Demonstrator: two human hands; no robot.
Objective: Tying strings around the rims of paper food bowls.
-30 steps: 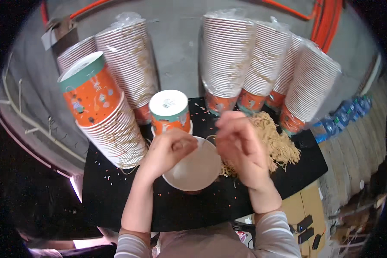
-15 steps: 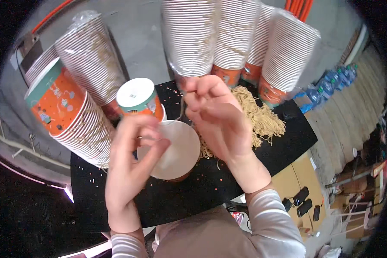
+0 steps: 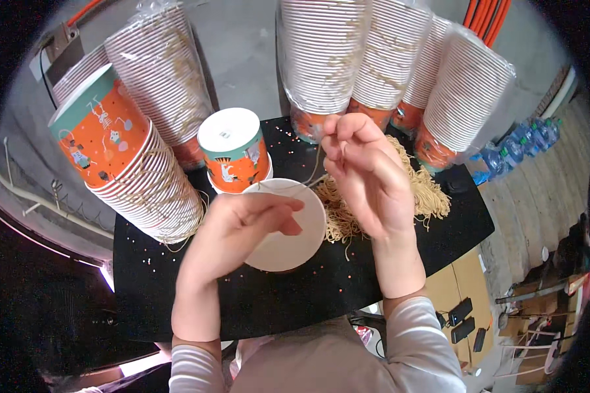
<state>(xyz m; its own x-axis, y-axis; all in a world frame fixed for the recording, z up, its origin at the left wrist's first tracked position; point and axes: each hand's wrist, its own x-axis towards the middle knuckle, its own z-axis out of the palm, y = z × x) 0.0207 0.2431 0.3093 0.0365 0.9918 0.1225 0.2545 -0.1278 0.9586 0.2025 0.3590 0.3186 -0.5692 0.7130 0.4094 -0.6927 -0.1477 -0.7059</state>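
Observation:
A thin beige cord hangs between my two hands, above an open white paper tub on the black table. My right hand is raised to the right of the tub, thumb and fingertips pinched on one part of the cord. My left hand is bent over the tub's left rim, fingers closed around another part of the cord; some fingertips are hidden. Right of the tub lies a loose pile of beige cords. Behind it, an orange and green tub stands upside down on another.
On the left, a leaning stack of orange tubs is strung with cord. Plastic-wrapped tub stacks line the table's back. Pale specks dot the black tabletop. Blue water bottles lie on the floor at right, beyond a flat cardboard sheet.
The view has shifted, so the scene sits farther right. My left hand has turned palm-down with its fingers drawn together. A length of cord now shows more clearly between the hands.

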